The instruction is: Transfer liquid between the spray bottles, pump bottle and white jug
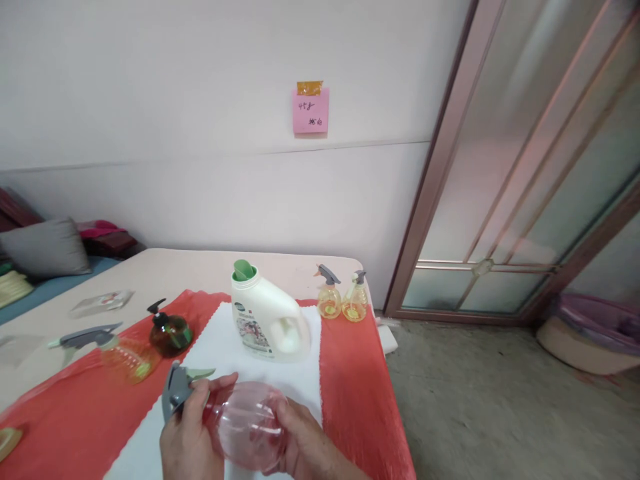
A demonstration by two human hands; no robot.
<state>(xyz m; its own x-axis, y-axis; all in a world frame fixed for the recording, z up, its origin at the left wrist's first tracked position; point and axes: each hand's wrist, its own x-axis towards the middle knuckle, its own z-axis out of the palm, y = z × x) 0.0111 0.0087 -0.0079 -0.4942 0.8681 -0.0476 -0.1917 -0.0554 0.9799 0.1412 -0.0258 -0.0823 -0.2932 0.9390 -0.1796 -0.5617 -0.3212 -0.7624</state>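
Between my two hands lies a clear pink spray bottle [250,427], tipped on its side with its grey trigger head to the left. My left hand [190,427] is closed round the neck, just below the trigger head. Round the base end wraps my right hand [303,433], its lower fingers partly hidden by the bottle. Just beyond the hands, a cream detergent jug [265,320] with a green spout and no cap on stands upright on a white cloth [210,347].
Two yellow spray bottles [329,300] stand at the table's right back corner. A dark pump bottle [171,333] and a yellow spray bottle lying down [129,357] are left of the jug. Red cloth [355,380] covers the table. A tape roll [9,440] sits at lower left.
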